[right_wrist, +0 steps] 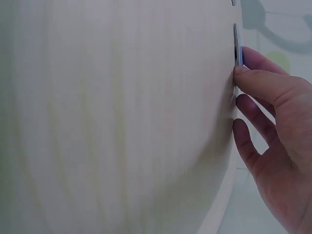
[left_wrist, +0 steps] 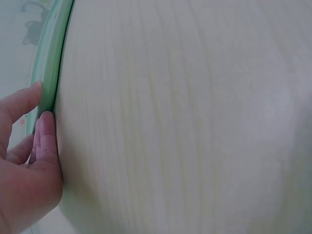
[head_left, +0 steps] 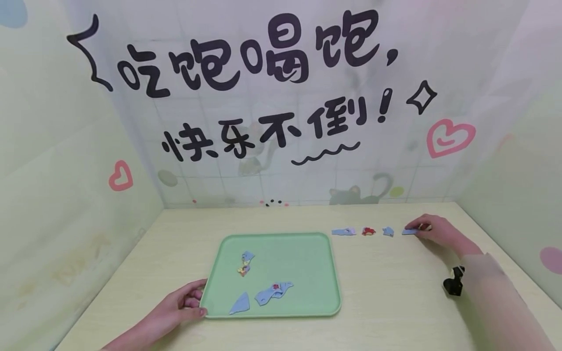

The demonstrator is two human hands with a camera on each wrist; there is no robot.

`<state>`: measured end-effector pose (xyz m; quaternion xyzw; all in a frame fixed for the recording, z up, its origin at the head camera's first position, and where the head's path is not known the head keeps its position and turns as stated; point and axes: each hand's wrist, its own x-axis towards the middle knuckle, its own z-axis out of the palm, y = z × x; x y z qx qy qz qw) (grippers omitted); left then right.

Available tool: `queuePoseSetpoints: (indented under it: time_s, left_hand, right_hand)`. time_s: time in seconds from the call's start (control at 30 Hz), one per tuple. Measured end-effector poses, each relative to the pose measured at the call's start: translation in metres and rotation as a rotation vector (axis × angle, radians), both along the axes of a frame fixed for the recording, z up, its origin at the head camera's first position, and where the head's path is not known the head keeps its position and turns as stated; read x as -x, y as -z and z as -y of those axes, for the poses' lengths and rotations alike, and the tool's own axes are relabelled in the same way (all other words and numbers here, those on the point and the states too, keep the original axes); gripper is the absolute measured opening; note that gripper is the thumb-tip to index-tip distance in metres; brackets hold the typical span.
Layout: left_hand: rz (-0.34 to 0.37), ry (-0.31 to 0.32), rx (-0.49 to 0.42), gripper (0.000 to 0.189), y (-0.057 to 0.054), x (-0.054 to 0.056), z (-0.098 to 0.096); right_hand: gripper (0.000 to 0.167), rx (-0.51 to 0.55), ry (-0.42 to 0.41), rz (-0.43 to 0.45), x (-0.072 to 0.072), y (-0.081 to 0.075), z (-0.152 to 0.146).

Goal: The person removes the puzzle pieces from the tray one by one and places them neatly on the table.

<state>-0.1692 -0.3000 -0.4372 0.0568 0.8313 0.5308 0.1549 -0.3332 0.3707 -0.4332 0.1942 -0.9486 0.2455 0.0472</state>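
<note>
My left hand grips the near left corner of a light green tray, the thumb at its rim and the other fingers curled against its side. On the tray lie a blue triangular piece, a longer blue piece with a red spot, and a blue-and-yellow group. At the far right, my right hand pinches a flat blue puzzle piece between thumb and fingers, low at the table. In the right wrist view this piece shows edge-on.
Left of the right hand, a row holds a small blue piece, a red piece and a long blue one. A black device sits at the right wrist. Printed walls enclose the wooden table.
</note>
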Motion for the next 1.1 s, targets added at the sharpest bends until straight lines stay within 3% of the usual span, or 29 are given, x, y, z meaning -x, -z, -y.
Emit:
queuePoseSetpoints:
  time_s: [0.77,1.1]
  left_hand:
    - [-0.006,0.001,-0.013,0.083,-0.0007,-0.0022,0.0001]
    - [-0.016,0.004,-0.006,0.084,-0.0009,-0.001,0.0004]
  right_hand:
    - [0.024,-0.048,0.001,0.058,0.0006,-0.0066,0.0015]
    - [0.025,-0.02,0.02,0.095,-0.0008,-0.0089,0.003]
